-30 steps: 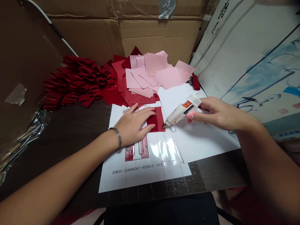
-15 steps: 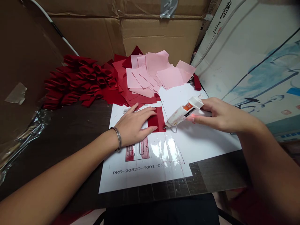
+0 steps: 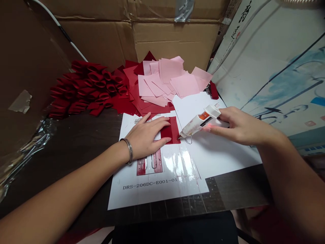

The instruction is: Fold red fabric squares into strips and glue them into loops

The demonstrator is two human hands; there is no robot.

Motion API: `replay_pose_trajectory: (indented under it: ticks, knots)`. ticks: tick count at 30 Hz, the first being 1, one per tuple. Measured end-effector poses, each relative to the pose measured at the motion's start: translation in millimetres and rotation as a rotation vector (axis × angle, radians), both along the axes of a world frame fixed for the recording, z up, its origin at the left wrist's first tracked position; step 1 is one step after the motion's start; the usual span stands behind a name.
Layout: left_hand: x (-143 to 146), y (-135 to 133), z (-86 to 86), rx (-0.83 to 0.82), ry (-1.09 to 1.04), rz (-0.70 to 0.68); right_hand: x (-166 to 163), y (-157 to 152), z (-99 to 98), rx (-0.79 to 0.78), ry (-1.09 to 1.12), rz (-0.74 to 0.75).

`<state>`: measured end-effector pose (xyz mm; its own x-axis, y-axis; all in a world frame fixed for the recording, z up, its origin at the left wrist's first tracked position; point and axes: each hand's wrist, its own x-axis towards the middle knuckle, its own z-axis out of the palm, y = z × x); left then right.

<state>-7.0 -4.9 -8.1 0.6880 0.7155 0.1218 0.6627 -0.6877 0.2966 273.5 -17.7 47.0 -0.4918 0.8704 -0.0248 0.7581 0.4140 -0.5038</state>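
Red piece (image 3: pixel 174 130) is pinned by splayed left hand (image 3: pixel 146 137) | glue gun (image 3: pixel 195 123) gripped by curled right hand (image 3: pixel 238 125) | red rolls (image 3: pixel 88 87) piled at ten o'clock, sheets (image 3: pixel 185 84) unrolled at twelve

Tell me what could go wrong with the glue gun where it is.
The glue gun, gripped in the right hand, points at the red piece that the left hand presses flat: a slip toward that hand could burn it. Glue might also run off the piece onto the printed sheet.
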Motion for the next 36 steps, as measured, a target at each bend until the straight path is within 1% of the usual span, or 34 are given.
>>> replay_pose_trajectory:
  ticks: [10,18,22,25,28,32,36]
  knots:
    - [-0.7,0.8,-0.1,-0.018,0.010,0.008,-0.4,0.3,-2.1,0.042,-0.037,-0.027]
    - [-0.9,0.5,-1.3,-0.013,0.014,0.011,-0.9,1.2,-5.4,0.104,-0.016,-0.066]
    - [-0.5,0.9,-1.2,-0.005,0.005,0.010,-3.0,1.4,-6.6,0.153,0.035,-0.047]
    - [-0.6,1.4,-1.3,-0.004,-0.001,0.012,-4.7,2.0,-8.3,0.219,0.078,-0.050]
    - [-1.0,1.3,-1.3,-0.007,-0.006,0.010,-5.9,2.9,-10.6,0.283,0.079,-0.014]
    - [-1.0,0.1,-0.7,-0.002,-0.017,0.026,-6.2,3.1,-13.0,0.300,0.043,0.046]
    - [-0.5,-0.4,-0.5,-0.006,-0.005,0.023,-6.3,2.6,-13.9,0.331,0.047,0.050]
